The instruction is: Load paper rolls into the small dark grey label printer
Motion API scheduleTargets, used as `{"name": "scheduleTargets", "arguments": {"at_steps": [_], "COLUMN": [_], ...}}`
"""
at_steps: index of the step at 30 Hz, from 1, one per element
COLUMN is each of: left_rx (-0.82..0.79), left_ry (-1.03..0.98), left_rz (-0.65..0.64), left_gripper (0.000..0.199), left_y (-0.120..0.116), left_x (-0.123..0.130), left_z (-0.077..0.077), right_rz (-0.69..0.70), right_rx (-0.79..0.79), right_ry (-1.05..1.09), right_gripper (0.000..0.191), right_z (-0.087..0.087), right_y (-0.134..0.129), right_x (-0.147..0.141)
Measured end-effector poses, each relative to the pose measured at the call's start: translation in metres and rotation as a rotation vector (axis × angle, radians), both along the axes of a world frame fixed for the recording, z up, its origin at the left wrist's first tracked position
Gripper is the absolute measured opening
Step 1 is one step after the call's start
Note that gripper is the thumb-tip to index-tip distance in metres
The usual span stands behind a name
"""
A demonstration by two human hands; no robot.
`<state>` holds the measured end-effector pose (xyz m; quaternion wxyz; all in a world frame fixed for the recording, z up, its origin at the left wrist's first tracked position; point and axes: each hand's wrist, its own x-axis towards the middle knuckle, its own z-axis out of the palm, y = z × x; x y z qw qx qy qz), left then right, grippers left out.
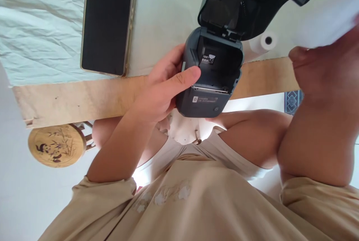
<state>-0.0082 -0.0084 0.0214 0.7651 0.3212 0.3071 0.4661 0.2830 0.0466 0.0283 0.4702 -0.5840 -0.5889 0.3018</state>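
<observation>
My left hand (171,84) is wrapped round the left side of a dark label printer (209,102), its thumb over the rim of the paper bay. The printer's black lid (232,5) stands swung up, and the bay shows no roll inside. At the right edge my right hand (328,65) is closed on a white, motion-blurred piece that looks like paper (328,20). Part of that hand lies outside the view. Behind the printer, a white paper roll (263,42) with a dark core lies on the cloth.
A tablet (107,24) with a dark screen lies on the pale cloth (36,27) at the upper left. The wooden table edge (84,98) runs below the printer. A round wooden stool (57,145) with a panda picture stands at the lower left.
</observation>
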Motion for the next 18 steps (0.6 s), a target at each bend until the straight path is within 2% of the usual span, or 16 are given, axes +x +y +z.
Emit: {"name": "scheduleTargets", "arguments": {"at_steps": [2,3,6,8,9,12,14,18], "left_rx": [0.030,0.033,0.022,0.009,0.010,0.035,0.043,0.000], "left_ry": [-0.009,0.000,0.047,0.073,0.076,0.049,0.032,0.033], "left_rz": [-0.003,-0.001,-0.008,-0.006,-0.004,0.005,0.013,0.005], "left_gripper": [0.023,0.024,0.027,0.027,0.027,0.027,0.027,0.025], "left_y": [0.001,0.002,0.004,0.004,0.004,0.003,0.003,0.002], "left_x": [0.000,-0.001,-0.001,0.000,0.000,0.001,0.001,0.000], "left_z": [-0.001,-0.002,-0.002,-0.002,-0.002,-0.002,-0.003,-0.002], "right_rz": [-0.017,-0.038,-0.116,-0.150,-0.156,-0.169,-0.130,-0.043], "right_rx": [-0.001,0.022,0.089,0.104,0.109,0.089,0.120,0.395], "right_ry": [0.130,0.095,-0.337,-0.603,-0.664,-0.693,-0.688,-0.604], "right_gripper": [0.034,0.031,0.025,0.030,0.034,0.043,0.049,0.063], "right_z": [-0.009,-0.011,-0.012,-0.011,-0.011,-0.017,-0.020,-0.014], "right_y": [-0.002,-0.005,-0.013,-0.014,-0.013,-0.005,-0.003,-0.013], "right_x": [0.001,0.001,-0.003,-0.003,-0.002,0.005,0.010,0.004]}}
